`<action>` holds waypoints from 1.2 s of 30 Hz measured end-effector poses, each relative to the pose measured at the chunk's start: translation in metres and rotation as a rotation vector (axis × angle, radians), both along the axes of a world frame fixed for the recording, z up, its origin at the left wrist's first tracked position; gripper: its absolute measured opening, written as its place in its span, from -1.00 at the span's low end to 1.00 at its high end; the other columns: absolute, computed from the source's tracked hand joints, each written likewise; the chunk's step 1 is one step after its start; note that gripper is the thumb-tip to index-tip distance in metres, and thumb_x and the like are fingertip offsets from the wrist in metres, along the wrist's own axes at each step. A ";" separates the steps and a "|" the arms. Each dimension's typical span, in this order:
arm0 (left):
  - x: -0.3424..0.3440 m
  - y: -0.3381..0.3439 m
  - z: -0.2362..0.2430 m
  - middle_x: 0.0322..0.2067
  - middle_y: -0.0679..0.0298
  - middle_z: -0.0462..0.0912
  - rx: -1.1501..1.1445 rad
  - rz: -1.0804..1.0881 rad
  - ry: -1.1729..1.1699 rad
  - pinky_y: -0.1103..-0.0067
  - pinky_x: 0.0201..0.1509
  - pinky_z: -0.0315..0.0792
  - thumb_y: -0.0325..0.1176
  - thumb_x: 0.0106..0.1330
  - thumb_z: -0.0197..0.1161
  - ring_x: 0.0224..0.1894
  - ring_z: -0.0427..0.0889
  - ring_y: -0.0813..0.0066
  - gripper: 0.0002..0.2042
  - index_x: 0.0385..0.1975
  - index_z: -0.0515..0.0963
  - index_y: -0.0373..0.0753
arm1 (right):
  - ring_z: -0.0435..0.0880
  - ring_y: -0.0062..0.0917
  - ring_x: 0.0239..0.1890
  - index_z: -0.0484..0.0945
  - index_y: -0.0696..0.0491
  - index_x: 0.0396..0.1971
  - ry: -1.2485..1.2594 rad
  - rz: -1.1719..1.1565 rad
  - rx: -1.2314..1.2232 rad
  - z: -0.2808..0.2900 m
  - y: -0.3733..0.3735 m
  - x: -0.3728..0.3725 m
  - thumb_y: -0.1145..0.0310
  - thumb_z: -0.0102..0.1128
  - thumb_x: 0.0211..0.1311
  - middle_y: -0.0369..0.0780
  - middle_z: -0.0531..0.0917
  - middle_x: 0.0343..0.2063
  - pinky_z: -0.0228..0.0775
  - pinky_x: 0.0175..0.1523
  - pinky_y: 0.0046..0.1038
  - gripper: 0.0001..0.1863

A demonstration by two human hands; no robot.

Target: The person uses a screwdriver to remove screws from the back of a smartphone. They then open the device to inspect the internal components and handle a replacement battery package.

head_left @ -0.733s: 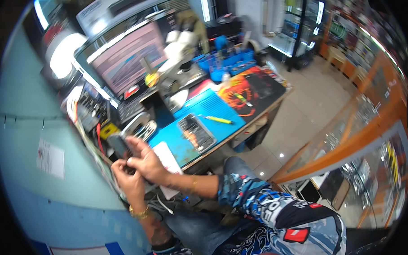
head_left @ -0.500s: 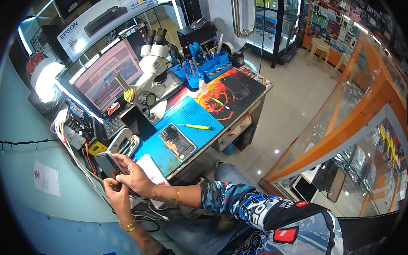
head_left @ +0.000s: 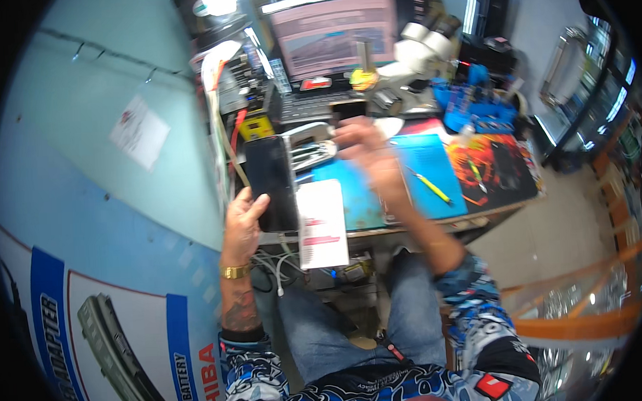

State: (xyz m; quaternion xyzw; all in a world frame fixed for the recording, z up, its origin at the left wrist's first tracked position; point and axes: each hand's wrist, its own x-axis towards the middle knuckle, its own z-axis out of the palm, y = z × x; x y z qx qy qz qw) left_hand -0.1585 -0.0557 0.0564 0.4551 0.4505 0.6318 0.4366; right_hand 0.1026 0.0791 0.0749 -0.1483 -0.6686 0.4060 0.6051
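My left hand [head_left: 242, 221] is closed on the lower edge of a black smartphone [head_left: 272, 184], held upright with its dark screen toward me. My right hand [head_left: 372, 153] is smeared by motion above the blue work mat [head_left: 348, 199], so I cannot tell what its fingers do. Just past its fingertips lies another dark phone [head_left: 348, 110], partly covered by the hand. The right forearm hides most of the opened phone on the mat. A yellow screwdriver [head_left: 432, 187] lies to the right of that arm.
A white printed card or box [head_left: 323, 229] juts over the table's front edge. Behind stand a laptop [head_left: 333, 41], a microscope [head_left: 422, 52] and blue tool holders [head_left: 473, 107]. Cables hang beside a power unit [head_left: 257, 125] at left. A light-blue wall [head_left: 123, 200] closes the left side.
The view has swung left. My right hand has come off the smartphone and moved right over the mat. My left hand keeps the phone, its screen now facing me.
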 end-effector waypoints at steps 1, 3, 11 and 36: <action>-0.002 -0.005 0.002 0.06 0.21 0.65 -0.025 -0.032 -0.090 0.57 0.20 0.46 -0.43 0.47 0.21 0.04 0.62 0.56 -0.67 0.17 0.46 -0.37 | 0.56 -0.47 0.15 0.59 0.09 0.03 -0.076 -0.249 0.067 0.008 0.022 0.043 0.53 0.22 0.26 -0.15 0.64 0.04 0.43 0.26 -0.38 -0.67; -0.003 -0.018 0.008 0.08 0.18 0.65 -0.055 -0.087 -0.256 0.54 0.23 0.47 -0.41 0.49 0.19 0.07 0.64 0.52 -0.67 0.18 0.45 -0.37 | 0.63 -0.46 0.06 0.64 0.10 0.00 -0.133 -0.714 0.151 0.015 0.087 0.152 0.39 0.14 0.38 -0.17 0.69 -0.04 0.45 0.20 -0.39 -0.73; 0.004 -0.004 0.011 0.03 0.16 0.64 -0.127 -0.081 -0.320 0.49 0.11 0.64 -0.42 0.43 0.17 0.01 0.71 0.46 -0.54 0.28 0.31 -0.41 | 0.63 0.08 -0.03 0.64 0.17 -0.05 -1.032 -1.516 -0.116 -0.049 0.259 0.546 -0.01 -0.08 0.49 0.09 0.70 -0.13 0.40 0.07 -0.04 -0.48; -0.012 -0.015 -0.011 0.21 0.14 0.48 -0.128 0.121 -0.015 0.46 0.31 0.38 -0.41 0.42 0.24 0.15 0.53 0.43 -0.25 0.50 -0.03 -0.43 | 0.63 -0.47 -0.50 0.68 0.14 -0.52 -0.250 -0.924 -0.576 -0.030 0.269 0.485 0.28 0.42 0.21 -0.23 0.69 -0.58 0.47 -0.36 -0.30 -0.76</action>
